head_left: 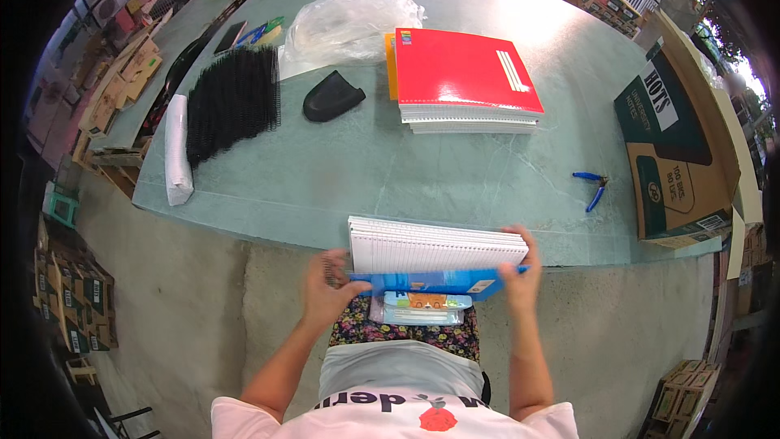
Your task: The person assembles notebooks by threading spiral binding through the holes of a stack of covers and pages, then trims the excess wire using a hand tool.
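At the near edge of the table, a stack of punched white sheets (435,245) stands with its row of holes up. A blue cover (422,281) lies along its near side. My left hand (327,286) grips the left end, thumb on the blue cover; its other fingers are slightly blurred. My right hand (522,272) is closed round the right end, thumb in front and fingers behind. Below the cover, a pack of wipes-like shape with a bear picture (426,307) shows against my lap.
Farther back sits a stack of red-covered notebooks (467,73). To the left are black binding coils (236,102), a white roll (177,150), a black curved piece (333,96) and a clear plastic bag (353,16). Blue-handled cutters (595,189) and a cardboard box (678,146) are at right.
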Action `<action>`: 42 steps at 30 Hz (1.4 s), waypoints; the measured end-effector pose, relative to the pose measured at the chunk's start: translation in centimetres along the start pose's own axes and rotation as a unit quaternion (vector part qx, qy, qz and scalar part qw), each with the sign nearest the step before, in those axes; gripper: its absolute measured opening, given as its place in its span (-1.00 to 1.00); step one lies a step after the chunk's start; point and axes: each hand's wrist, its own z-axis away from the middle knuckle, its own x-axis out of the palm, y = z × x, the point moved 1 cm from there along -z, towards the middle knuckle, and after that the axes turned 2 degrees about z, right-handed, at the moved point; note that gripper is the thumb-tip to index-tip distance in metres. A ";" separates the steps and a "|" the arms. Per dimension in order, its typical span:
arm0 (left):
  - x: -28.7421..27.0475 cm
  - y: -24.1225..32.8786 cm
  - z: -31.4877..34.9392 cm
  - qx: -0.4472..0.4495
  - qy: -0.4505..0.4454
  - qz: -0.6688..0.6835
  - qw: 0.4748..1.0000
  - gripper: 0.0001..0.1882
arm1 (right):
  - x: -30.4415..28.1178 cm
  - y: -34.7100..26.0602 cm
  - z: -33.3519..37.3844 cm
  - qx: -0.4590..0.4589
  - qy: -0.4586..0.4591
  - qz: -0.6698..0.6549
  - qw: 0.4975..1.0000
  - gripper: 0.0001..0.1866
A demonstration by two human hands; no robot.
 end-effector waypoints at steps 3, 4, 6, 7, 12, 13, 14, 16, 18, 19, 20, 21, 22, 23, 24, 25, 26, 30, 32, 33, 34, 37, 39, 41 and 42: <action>2.2 -1.3 0.2 0.034 0.060 0.051 0.996 -0.39 | 2.7 0.6 0.6 0.045 0.031 0.001 0.998 -0.50; 2.2 -1.4 0.2 0.032 0.061 0.063 0.996 -0.39 | 3.1 0.9 0.5 0.050 0.058 0.012 0.997 -0.55; 2.0 -1.6 0.0 0.028 0.066 0.089 0.993 -0.40 | 3.5 1.6 0.9 0.028 0.070 -0.027 0.997 -0.71; 1.8 -1.6 -0.2 0.031 0.061 0.094 0.993 -0.41 | 3.8 2.0 1.0 0.041 0.065 -0.048 0.996 -0.73; 0.4 -0.9 -0.1 0.027 0.035 0.008 0.999 -0.47 | 3.4 1.3 -0.1 0.095 0.030 -0.043 0.994 -0.78; 0.2 -0.4 -0.2 0.016 0.014 -0.023 1.000 -0.49 | 2.5 2.2 -0.5 0.059 0.016 -0.004 0.998 -0.71; -0.3 0.3 -0.2 0.003 -0.002 -0.055 0.998 -0.50 | 2.3 1.7 -0.9 -0.012 0.040 0.095 0.995 -0.69; -1.4 0.5 -0.3 0.007 0.002 -0.074 0.997 -0.53 | 2.4 -0.7 -1.3 -0.155 0.089 0.284 0.942 -0.65; -2.7 -0.3 0.0 0.039 0.042 -0.050 0.997 -0.54 | 4.6 -5.4 -1.1 -0.240 -0.043 0.263 0.934 -0.64; -3.0 0.1 -0.1 0.029 0.042 -0.022 0.998 -0.55 | 6.2 -7.4 -0.7 -0.276 -0.107 0.253 0.921 -0.63; -3.2 1.2 -0.4 0.019 0.036 0.004 0.999 -0.56 | 8.3 -8.8 -0.5 -0.306 -0.168 0.287 0.892 -0.62; -3.5 2.2 -0.7 0.010 0.031 0.030 0.999 -0.57 | 10.3 -9.7 -0.4 -0.336 -0.227 0.318 0.857 -0.61; -3.7 3.1 -0.8 -0.006 0.007 0.076 0.997 -0.58 | 11.7 -9.0 -0.3 -0.296 -0.275 0.335 0.852 -0.64; -3.7 4.0 -1.0 -0.019 -0.020 0.121 0.992 -0.59 | 13.0 -7.5 -0.4 -0.256 -0.319 0.351 0.843 -0.66; -3.8 4.6 -1.3 -0.033 -0.047 0.167 0.984 -0.59 | 13.8 -6.3 -0.5 -0.214 -0.361 0.365 0.831 -0.68; -4.1 4.5 -1.2 -0.026 -0.057 0.155 0.986 -0.60 | 14.1 -5.9 -0.5 -0.222 -0.369 0.344 0.834 -0.71; -4.5 4.2 -1.1 -0.019 -0.068 0.143 0.987 -0.61 | 14.2 -5.5 -0.5 -0.229 -0.376 0.324 0.837 -0.74; -5.7 2.9 -1.1 0.012 -0.099 0.170 0.980 -0.72 | 13.4 -4.4 0.5 -0.310 -0.347 0.274 0.842 -0.75; -5.6 3.6 -1.2 0.012 -0.100 0.181 0.978 -0.79 | 12.7 -4.8 0.7 -0.411 -0.303 0.270 0.816 -0.70; -5.5 3.8 -1.2 0.012 -0.100 0.187 0.977 -0.82 | 12.4 -5.1 0.9 -0.460 -0.279 0.266 0.800 -0.68; -5.7 3.6 -1.1 0.021 -0.108 0.201 0.973 -0.83 | 12.4 -5.5 1.4 -0.448 -0.292 0.258 0.804 -0.67; -6.3 3.0 -1.0 0.046 -0.127 0.225 0.965 -0.85 | 12.5 -6.3 2.8 -0.383 -0.367 0.242 0.813 -0.64; -6.3 3.4 -1.1 0.061 -0.132 0.216 0.966 -0.86 | 12.8 -6.5 3.2 -0.342 -0.392 0.260 0.814 -0.65; -6.8 3.1 -0.9 0.047 -0.156 0.220 0.962 -0.83 | 13.5 -6.5 3.3 -0.321 -0.392 0.264 0.821 -0.72; -7.0 3.0 -0.9 0.039 -0.168 0.222 0.960 -0.82 | 14.0 -6.5 3.3 -0.323 -0.377 0.263 0.827 -0.73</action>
